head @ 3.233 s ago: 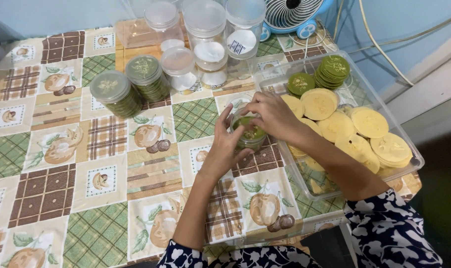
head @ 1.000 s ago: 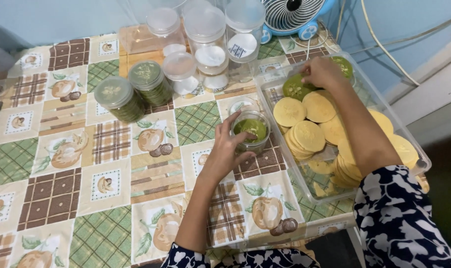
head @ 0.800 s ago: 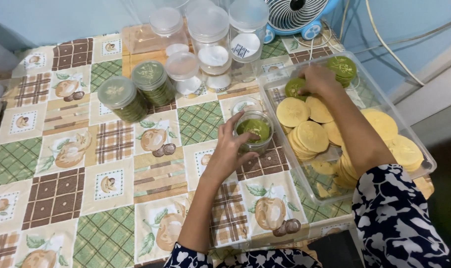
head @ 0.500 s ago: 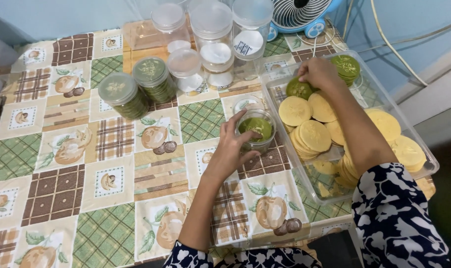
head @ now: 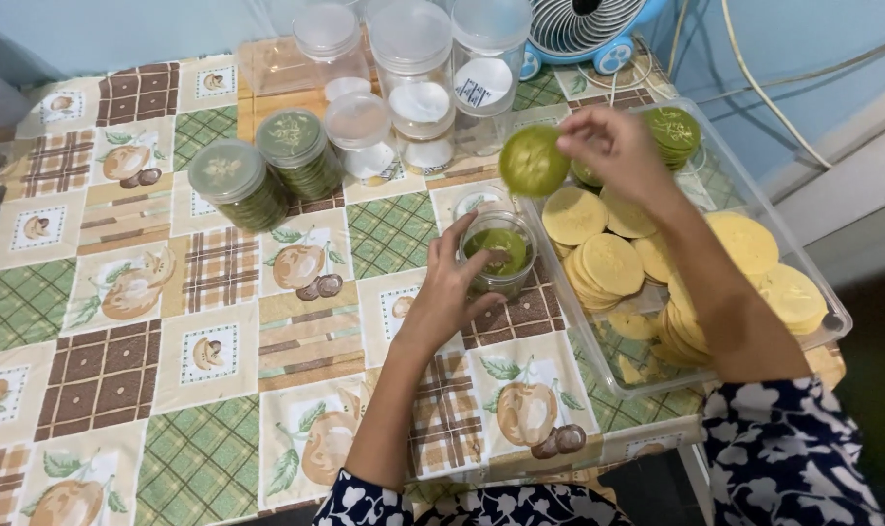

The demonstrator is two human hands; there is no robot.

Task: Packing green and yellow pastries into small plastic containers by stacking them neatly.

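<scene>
A round green wafer (head: 533, 161) is pinched at its edge by the fingertips of the right hand (head: 613, 146), raised above the clear plastic tray (head: 812, 282) of yellow wafers (head: 613, 263). Just below it, the left hand (head: 447, 292) curls around an open clear jar (head: 499, 255) partly filled with green wafers. Lidded filled jars (head: 267, 175) stand beyond the left hand.

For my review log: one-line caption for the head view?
Left hand steadies an open jar while right hand lifts a green wafer over it.
</scene>
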